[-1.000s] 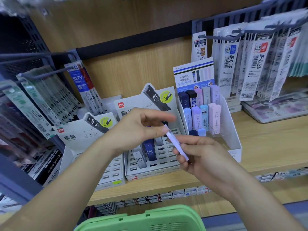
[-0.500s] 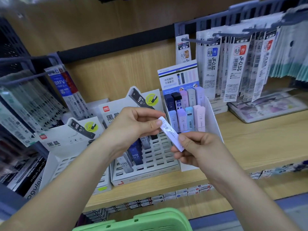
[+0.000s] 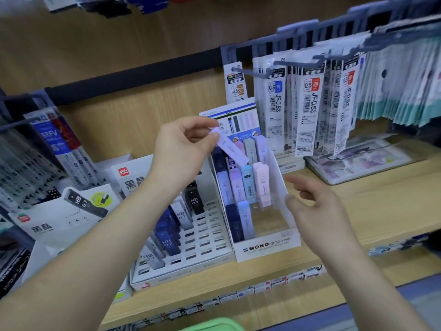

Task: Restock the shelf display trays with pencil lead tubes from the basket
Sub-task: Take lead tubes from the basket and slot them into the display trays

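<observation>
The left hand (image 3: 181,151) pinches a lilac pencil lead tube (image 3: 231,149) by its upper end, slanted above the MONO graph display tray (image 3: 267,246) between both hands. The right hand (image 3: 319,211) hovers relaxed and empty. Placing seems underway; next, the tube needs seating in a free slot.

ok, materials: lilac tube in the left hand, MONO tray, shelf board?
lilac tube: probably plastic, smooth pastel, slight sheen, print on its face.
MONO tray: looks like white printed cardboard, matte, thin flat walls.
shelf board: pale wood-grain surface, matte; laminate or veneer, cannot tell.
</observation>
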Tool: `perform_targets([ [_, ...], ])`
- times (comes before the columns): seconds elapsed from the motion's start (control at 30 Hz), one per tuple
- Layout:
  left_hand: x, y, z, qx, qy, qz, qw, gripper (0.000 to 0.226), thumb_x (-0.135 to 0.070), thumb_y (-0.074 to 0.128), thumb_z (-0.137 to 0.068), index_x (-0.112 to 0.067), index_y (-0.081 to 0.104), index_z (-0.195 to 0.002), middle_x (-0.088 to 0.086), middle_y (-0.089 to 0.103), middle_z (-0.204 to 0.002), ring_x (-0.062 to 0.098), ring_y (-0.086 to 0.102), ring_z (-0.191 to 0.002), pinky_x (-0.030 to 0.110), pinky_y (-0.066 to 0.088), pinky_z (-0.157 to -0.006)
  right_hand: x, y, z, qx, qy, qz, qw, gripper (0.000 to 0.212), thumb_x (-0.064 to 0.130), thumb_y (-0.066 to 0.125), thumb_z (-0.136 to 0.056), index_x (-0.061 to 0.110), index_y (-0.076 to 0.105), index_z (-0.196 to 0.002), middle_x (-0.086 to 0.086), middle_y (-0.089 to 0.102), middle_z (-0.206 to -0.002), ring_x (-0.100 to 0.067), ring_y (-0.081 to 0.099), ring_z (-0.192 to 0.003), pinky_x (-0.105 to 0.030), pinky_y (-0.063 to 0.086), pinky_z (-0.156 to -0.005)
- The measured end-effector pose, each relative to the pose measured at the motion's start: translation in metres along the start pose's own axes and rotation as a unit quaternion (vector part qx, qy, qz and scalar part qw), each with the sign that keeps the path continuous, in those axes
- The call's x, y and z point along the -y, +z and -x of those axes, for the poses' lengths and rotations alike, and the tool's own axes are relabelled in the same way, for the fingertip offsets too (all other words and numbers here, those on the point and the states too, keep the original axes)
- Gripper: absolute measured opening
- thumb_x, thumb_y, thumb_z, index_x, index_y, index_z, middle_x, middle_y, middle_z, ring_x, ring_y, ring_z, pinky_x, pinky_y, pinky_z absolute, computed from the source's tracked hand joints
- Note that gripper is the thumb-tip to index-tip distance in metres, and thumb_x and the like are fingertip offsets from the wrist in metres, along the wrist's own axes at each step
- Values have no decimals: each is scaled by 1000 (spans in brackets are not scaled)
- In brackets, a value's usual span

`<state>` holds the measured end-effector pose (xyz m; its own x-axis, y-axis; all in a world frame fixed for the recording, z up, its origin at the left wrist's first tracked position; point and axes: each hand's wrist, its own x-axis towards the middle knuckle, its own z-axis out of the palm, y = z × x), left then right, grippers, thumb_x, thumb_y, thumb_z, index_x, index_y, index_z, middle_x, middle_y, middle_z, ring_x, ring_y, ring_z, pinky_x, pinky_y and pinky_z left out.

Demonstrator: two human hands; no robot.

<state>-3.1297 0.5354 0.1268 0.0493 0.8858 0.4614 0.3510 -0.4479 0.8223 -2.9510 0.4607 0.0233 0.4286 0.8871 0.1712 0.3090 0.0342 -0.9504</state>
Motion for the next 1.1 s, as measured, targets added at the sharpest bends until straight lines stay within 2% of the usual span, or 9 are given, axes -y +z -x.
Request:
perform_targets([
  [0.07,-3,13,-10,-5,16,-14,1000,19,-5,70,-85,-23,69,-88,0,71,-84,13,68,-79,22,57,-69,0,1,0,34,-19,22,999,39,18,59,-93,34,59,-129,9,55,-120,-6,49,-116,-24,37,-99],
  [0.17,-4,30,-22,10,37,-28,999,19,-3,70,-84,-22,68,-86,-7,67,-79,1,63,-72,11,51,-67,0,3,-1,70,-23,15,997,42,20,60,-94,35,56,-134,10,56,-126,-5,50,-122,-28,39,-105],
  [0.4,9,58,-35,81,76,-134,985,16,-9,70,-85,-24,68,-90,-13,67,-82,-6,61,-72,10,51,-71,-5,2,-6,86,-22,12,996,43,18,59,-95,38,55,-133,12,59,-128,-5,51,-122,-30,41,-105],
  [0.5,14,64,-36,100,89,-197,971,15,-14,72,-83,-26,67,-89,-8,69,-83,2,64,-78,19,53,-76,-7,2,-8,87,-23,9,996,44,17,58,-95,38,54,-133,13,57,-132,-5,50,-124,-30,40,-107],
  [0.6,16,73,-36,111,124,-264,950,14,-16,74,-82,-18,73,-96,-6,69,-87,7,63,-83,23,49,-83,-9,3,-9,86,-25,9,996,45,17,58,-94,37,54,-134,14,57,-133,-5,51,-125,-32,40,-108],
  [0.77,13,77,-43,144,212,-372,892,20,-14,60,-91,-18,74,-106,1,69,-106,25,57,-102,33,44,-89,-11,2,-10,89,-35,10,995,45,17,58,-94,38,54,-134,14,56,-133,-4,51,-124,-32,41,-107],
  [0.9,-1,59,-29,110,186,-351,911,27,-15,52,-95,-21,69,-115,-4,69,-109,11,58,-93,20,42,-83,-8,-2,-7,40,-78,40,995,44,12,58,-93,32,58,-132,19,57,-112,-2,56,-108,-24,44,-98],
  [1.0,-5,25,10,96,172,-290,937,26,-11,54,-93,-23,72,-107,-10,70,-96,-2,54,-73,9,41,-72,5,-7,-5,-6,-132,42,990,33,6,58,-89,30,68,-109,15,65,-97,4,59,-85,-7,43,-74],
  [1.1,10,-17,64,168,153,-271,935,26,-7,59,-87,-25,75,-94,-14,70,-85,-2,57,-72,12,44,-69,18,3,10,103,-117,15,988,28,8,62,-88,36,68,-85,6,70,-80,-5,61,-67,-17,49,-64],
])
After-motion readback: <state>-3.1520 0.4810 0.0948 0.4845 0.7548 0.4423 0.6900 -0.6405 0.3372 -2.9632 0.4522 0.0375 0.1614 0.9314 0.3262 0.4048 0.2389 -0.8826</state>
